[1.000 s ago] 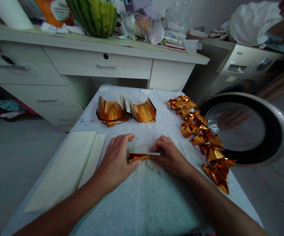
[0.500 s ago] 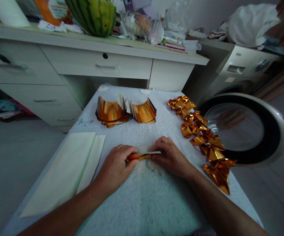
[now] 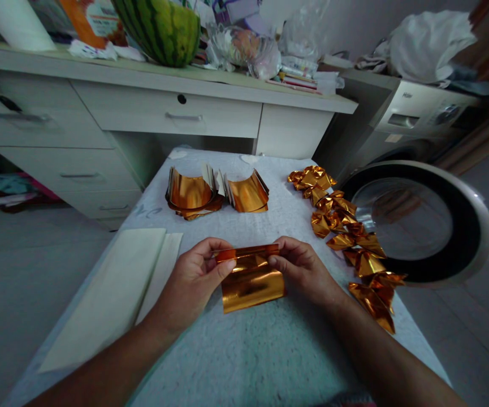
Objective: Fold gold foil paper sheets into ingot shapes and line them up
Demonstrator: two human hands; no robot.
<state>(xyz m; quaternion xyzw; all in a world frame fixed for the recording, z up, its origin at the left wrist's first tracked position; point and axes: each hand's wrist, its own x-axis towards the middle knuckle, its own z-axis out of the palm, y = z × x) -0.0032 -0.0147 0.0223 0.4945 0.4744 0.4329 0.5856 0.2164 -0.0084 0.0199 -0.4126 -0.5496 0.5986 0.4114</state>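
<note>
Between my two hands is a gold foil sheet [image 3: 252,285], its far edge folded into a narrow strip and its shiny lower part hanging toward me. My left hand [image 3: 204,271] pinches the left end of the fold, thumb on top. The right end is pinched by my right hand [image 3: 301,264]. Beyond them lie two stacks of curved gold sheets, a left stack [image 3: 190,191] and a right stack [image 3: 249,193]. Folded gold foil pieces [image 3: 365,263] form a long row on the right side of the cloth-covered table [image 3: 265,362].
White paper sheets [image 3: 108,294] lie at the table's left. An open washing machine door [image 3: 414,220] stands close to the right edge. Behind is a drawer counter [image 3: 176,85] bearing a watermelon [image 3: 159,28], plastic bags and an orange package [image 3: 89,22].
The foil between my hands, seen nearly edge-on before, now shows its gold face with a flap spread toward me. My fingers have shifted to the ends of its fold.
</note>
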